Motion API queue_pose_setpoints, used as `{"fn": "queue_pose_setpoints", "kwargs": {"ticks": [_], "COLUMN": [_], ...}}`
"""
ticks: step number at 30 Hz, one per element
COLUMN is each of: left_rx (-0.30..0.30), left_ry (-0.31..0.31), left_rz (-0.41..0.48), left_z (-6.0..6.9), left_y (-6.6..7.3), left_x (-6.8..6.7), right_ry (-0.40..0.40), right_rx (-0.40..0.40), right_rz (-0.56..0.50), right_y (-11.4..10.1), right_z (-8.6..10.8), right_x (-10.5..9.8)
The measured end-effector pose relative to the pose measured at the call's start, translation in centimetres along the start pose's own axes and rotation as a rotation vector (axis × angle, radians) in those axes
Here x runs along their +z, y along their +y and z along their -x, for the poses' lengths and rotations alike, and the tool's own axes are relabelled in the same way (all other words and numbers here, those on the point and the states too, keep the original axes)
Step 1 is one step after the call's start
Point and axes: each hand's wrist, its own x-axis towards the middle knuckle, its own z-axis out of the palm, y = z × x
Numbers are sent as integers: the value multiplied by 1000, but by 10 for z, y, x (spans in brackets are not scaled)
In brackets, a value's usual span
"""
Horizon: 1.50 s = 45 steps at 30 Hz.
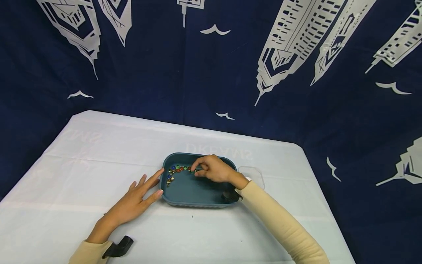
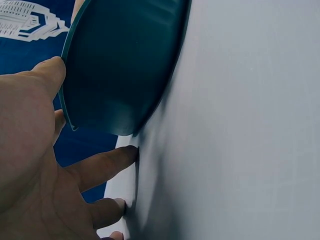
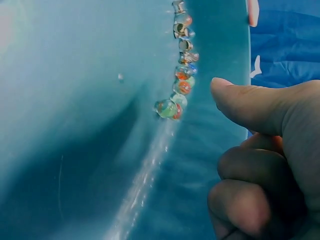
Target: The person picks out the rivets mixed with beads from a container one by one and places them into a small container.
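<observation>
A teal plastic tray (image 1: pixel 197 200) holds a curved row of glass marbles (image 1: pixel 178 169) along its far and left sides. Small gold-coloured pieces (image 1: pixel 169 182) lie among them, their kind unclear. My left hand (image 1: pixel 133 203) spreads its fingers at the tray's left end, thumb and a fingertip touching the rim. Over the row's right end hovers my right hand (image 1: pixel 212 168), index finger and thumb bent and apart. In the right wrist view, its thumb (image 3: pixel 255 102) stands beside a green marble (image 3: pixel 166 108) without touching it; the index finger is mostly hidden. Nothing shows in its grasp.
A clear plastic lid or box (image 1: pixel 254 174) lies to the right of the tray, partly behind the right wrist. White cloth (image 1: pixel 99 165) covers the table. Behind it hangs a dark blue curtain (image 1: pixel 165 73) with white building prints.
</observation>
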Motion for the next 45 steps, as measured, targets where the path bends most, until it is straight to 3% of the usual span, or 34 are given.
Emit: {"fn": "queue_pose_setpoints", "kwargs": {"ticks": [33,45], "left_rx": [-1,-4], "left_ry": [0,-1], "left_rz": [8,3], "left_z": [0,0], "left_y": [0,-1], "left_x": [0,1], "right_ry": [76,112], "right_rx": [-30,38], "right_rz": [23,18], "right_y": [9,19], "right_z": [33,54], "right_x": [-32,-43]}}
